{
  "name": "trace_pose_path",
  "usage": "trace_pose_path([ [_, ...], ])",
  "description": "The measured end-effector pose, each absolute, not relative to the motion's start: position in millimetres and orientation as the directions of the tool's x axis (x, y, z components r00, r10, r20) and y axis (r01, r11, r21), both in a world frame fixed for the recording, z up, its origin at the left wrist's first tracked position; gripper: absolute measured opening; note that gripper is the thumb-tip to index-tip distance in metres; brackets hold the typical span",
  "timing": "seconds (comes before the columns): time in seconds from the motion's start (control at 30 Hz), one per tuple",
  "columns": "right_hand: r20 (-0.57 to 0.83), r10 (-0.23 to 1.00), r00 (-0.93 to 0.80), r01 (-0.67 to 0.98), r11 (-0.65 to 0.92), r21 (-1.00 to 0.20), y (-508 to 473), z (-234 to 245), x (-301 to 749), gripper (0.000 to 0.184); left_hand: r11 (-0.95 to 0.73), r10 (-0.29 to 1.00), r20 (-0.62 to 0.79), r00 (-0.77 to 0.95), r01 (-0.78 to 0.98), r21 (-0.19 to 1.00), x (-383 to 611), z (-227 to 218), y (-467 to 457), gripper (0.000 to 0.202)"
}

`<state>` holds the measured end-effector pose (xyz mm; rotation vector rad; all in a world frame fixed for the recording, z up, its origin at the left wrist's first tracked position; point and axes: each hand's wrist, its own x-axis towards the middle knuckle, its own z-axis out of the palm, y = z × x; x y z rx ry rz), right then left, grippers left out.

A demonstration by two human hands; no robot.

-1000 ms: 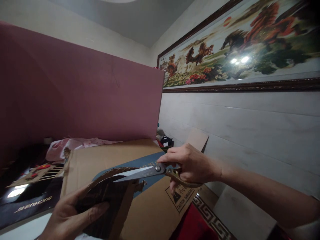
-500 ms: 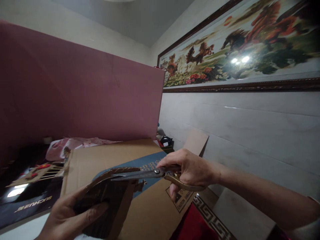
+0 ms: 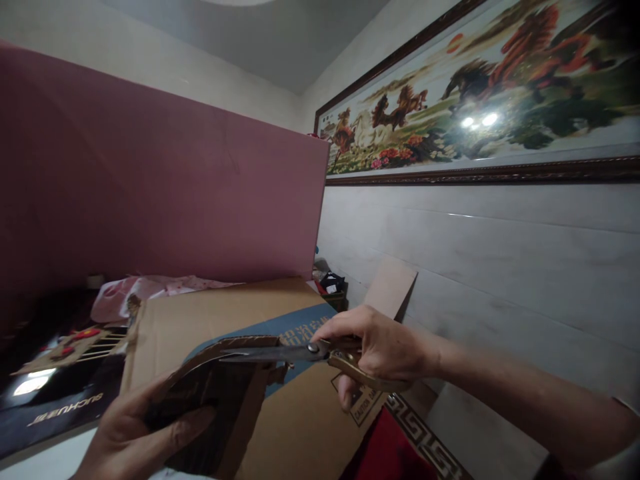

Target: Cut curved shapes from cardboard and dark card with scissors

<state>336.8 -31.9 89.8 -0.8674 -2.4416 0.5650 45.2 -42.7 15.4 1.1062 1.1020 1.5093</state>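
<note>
A pair of scissors (image 3: 280, 352) is gripped in the right hand (image 3: 385, 350). The fingers are curled around the brass-coloured handles and one finger is laid forward by the pivot. The blades are seen almost closed and are laid along the curved upper edge of a dark brown cardboard piece (image 3: 220, 393).

That piece is clamped in the left hand (image 3: 133, 433), with the thumb pressed across its near face and the other fingers hidden behind it. It is held in the air over the near edge of a large cardboard box (image 3: 225, 310).

The box's top is crossed by a blue printed band (image 3: 295, 330), and a caution label (image 3: 361, 400) is shown near its right corner, just below the right hand. A smaller cardboard flap (image 3: 393, 287) is propped against the white wall (image 3: 500, 267) beyond the box's far right corner.

A pink cloth (image 3: 135, 290) is bunched at the box's far left edge. A black carton with pale lettering (image 3: 55, 410) is seen beside the left edge. A red item with a key-pattern border (image 3: 400, 443) is placed below the near right corner.

Behind everything, a maroon panel (image 3: 150, 180) is stood upright, and a framed painting of horses (image 3: 475, 100) is hung on the wall to the right.
</note>
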Motion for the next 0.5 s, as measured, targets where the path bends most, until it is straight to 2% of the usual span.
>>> trace_pose_path([
  [0.13, 0.407, 0.637, -0.655, 0.466, 0.764, -0.445, -32.1, 81.6, 335.9, 0.052, -0.159, 0.978, 0.134, -0.157, -0.161, 0.974, 46.2, 17.1, -43.9, 0.035],
  [0.3, 0.467, 0.603, -0.646, 0.478, 0.797, -0.369, -34.8, 80.1, 334.7, 0.052, -0.136, 0.981, 0.109, -0.158, -0.173, 0.976, 47.3, 21.1, -46.5, 0.037],
  [0.5, 0.433, 0.592, -0.679, 0.497, 0.806, -0.322, -33.3, 81.2, 337.4, 0.043, -0.115, 0.989, 0.096, -0.115, -0.173, 0.978, 44.9, 18.8, -45.2, 0.041],
])
